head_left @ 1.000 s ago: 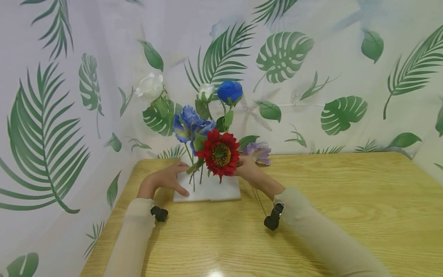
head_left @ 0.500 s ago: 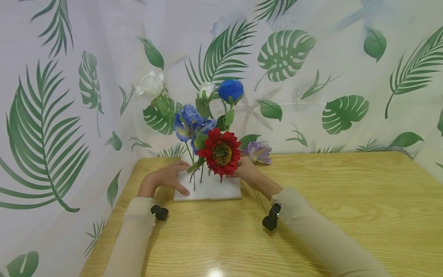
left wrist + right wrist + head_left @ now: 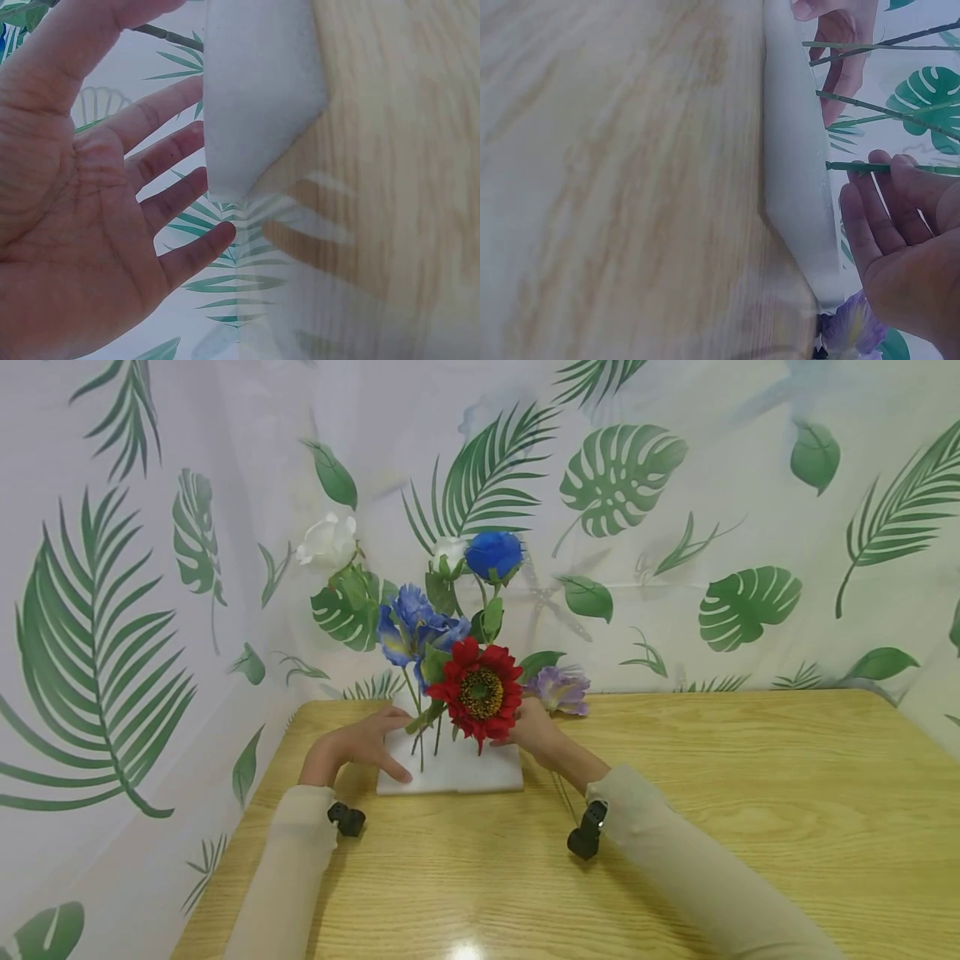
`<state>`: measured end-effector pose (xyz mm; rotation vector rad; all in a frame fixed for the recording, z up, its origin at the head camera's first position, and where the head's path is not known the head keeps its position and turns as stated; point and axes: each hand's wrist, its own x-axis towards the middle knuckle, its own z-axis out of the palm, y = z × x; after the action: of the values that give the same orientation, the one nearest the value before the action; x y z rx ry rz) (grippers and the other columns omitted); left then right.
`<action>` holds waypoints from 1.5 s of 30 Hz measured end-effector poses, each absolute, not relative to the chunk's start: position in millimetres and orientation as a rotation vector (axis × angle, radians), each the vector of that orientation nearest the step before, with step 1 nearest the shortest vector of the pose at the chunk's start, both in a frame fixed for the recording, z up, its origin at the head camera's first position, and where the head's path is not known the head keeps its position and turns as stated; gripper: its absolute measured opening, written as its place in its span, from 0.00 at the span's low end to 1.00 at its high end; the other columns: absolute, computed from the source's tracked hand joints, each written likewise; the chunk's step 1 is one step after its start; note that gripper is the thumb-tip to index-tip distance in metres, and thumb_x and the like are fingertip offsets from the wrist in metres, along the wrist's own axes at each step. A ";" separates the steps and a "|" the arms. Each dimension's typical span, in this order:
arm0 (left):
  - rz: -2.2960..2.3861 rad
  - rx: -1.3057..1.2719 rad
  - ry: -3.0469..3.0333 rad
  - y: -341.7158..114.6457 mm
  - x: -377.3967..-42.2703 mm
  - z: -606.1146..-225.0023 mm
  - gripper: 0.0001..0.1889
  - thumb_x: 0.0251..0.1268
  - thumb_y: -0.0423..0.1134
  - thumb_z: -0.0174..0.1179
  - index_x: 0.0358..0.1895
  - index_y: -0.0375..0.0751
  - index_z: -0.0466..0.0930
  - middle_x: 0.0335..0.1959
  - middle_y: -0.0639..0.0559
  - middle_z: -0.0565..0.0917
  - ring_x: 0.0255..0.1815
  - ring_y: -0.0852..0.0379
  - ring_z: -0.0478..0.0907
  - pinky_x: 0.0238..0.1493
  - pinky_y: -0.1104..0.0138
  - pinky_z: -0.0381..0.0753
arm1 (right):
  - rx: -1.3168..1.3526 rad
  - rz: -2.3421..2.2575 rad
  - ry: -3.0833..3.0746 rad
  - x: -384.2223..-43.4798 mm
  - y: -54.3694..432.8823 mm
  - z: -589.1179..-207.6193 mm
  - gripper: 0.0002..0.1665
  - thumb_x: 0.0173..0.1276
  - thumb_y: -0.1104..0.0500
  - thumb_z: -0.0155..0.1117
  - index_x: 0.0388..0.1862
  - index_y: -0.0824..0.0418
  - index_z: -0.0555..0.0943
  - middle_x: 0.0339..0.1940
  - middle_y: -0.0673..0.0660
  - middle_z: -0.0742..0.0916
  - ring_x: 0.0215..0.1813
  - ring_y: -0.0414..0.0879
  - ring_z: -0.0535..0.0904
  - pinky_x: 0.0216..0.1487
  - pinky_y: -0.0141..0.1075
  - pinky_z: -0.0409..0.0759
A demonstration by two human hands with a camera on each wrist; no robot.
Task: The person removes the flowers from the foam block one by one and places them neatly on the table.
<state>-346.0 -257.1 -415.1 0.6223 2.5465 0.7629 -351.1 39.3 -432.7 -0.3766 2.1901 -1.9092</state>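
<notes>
Your left hand [image 3: 367, 743] reaches in from the left with the wrist bent inward, thumb lying on the near part of the white foam block [image 3: 465, 777]; the left wrist view shows its fingers straight and spread, fingertips at the block's edge. Your right hand [image 3: 543, 735] comes in from the right across the block's far corner, and the right wrist view shows thumb and fingers pinching a green stem [image 3: 841, 166] low down, its foot at the block's face. The two hands are apart, on either side of the block, which lies flat on the table [image 3: 750, 793]

In the head view, the red flower [image 3: 480, 693] stands in front of your right fingertips and hides them. The ruffled blue flower [image 3: 412, 631] rises beside it, with the round blue flower [image 3: 494, 557], a small white flower [image 3: 448, 557] and a larger white flower [image 3: 327, 543] above. A purple flower [image 3: 558, 690] lies on the table just beyond your right hand, its thin stem passing beneath your wrist. A leaf-patterned wall covering [image 3: 675, 460] hangs behind
</notes>
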 end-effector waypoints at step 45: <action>0.766 0.620 2.547 -258.2 -346.4 -414.6 0.53 0.52 0.44 0.78 0.79 0.33 0.57 0.79 0.35 0.54 0.84 0.34 0.41 0.79 0.39 0.54 | -0.475 -1.815 2.540 -355.6 36.5 -429.0 0.09 0.62 0.73 0.65 0.41 0.76 0.86 0.27 0.53 0.86 0.30 0.38 0.77 0.33 0.32 0.79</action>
<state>-346.4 -258.2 -414.6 0.6205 2.5468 0.7661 -355.6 36.5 -429.0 -0.4753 2.5395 -1.8148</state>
